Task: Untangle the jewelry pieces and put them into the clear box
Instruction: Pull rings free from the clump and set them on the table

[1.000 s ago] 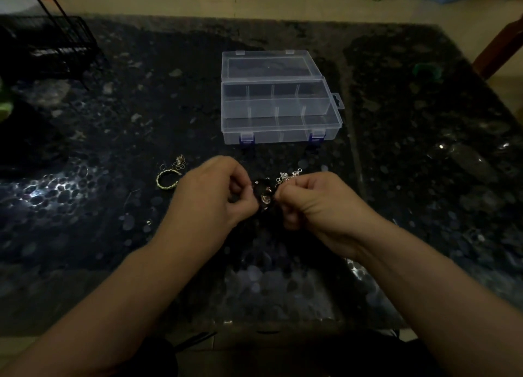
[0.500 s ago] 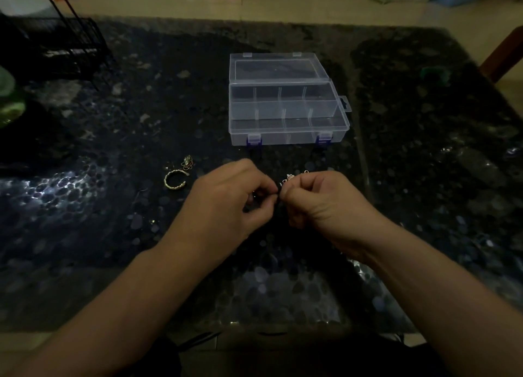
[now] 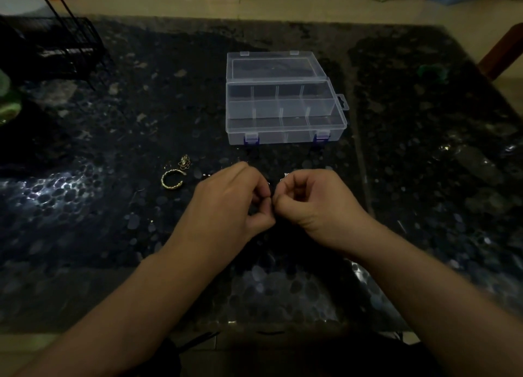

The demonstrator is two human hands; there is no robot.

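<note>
A big dark table (image 3: 85,235) with a shiny pebble pattern fills most of the view. Far off on the left side stands a black wire rack (image 3: 56,48).

In the middle, on the far side of the hands, sits the clear box (image 3: 285,113). Its lid is open and lies flat behind it. Thin walls split the inside into small spaces. Two blue clips sit on its near wall.

Two bare arms reach in from the near edge. The left hand (image 3: 229,204) and the right hand (image 3: 319,204) meet close together, thumbs nearly touching. Both have curled fingers that pinch a tiny tangle of jewelry (image 3: 284,176). Only a small silver bit peeks out above the right hand; the rest is hidden between the fingers.

On the table to the left of the hands lies a gold ring (image 3: 172,179). Just beyond it lies a small gold charm (image 3: 184,161). Both are apart from the box.
</note>
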